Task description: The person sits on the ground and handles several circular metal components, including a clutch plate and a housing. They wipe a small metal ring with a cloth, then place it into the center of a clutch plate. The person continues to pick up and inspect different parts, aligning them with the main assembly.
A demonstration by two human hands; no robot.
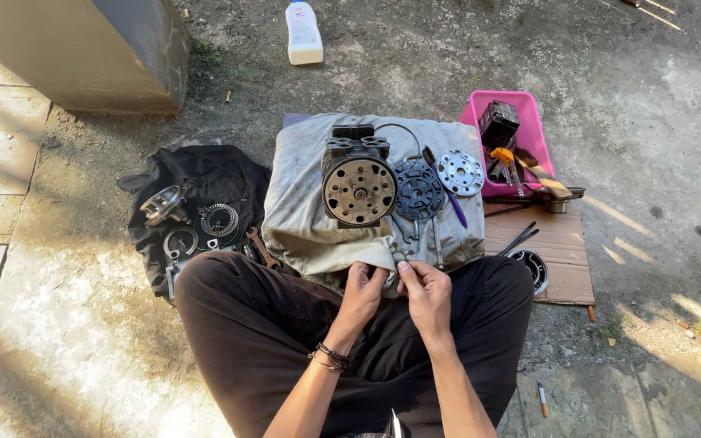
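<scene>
1. Head view, far left: a black cloth (pixel 204 174) lies on the ground beside your left knee, with round metal parts (pixel 219 219) spread over it and a rusty wrench (pixel 262 247) at its right edge.
2. Above it stands the corner of a concrete block (pixel 83 57), and further right a white plastic bottle (pixel 303 32) rests on the dirt.
3. At centre, a grey cloth (pixel 306 211) covers a low support just in front of your crossed legs. On it sits the compressor body (pixel 358 182), its round rusty face turned up to you.
4. Your left hand (pixel 363 292) is curled at the near edge of the grey cloth, fingers closed around something small that you cannot make out from here.
5. Your right hand (pixel 425 294) is just beside it, nearly touching, fingertips pinched together; whether it holds a part or only the cloth cannot be told.
6. Right of the compressor lie a dark clutch disc (pixel 418 189), a purple-handled tool (pixel 448 195) and a bright metal plate (pixel 460 172), all on the grey cloth.
7. Further right, a pink tray (pixel 529 109) holds assorted tools, and a sheet of cardboard (pixel 561 243) below it carries a round bearing (pixel 531 266).
8. Near your right knee a cigarette (pixel 542 399) lies on the ground.
</scene>
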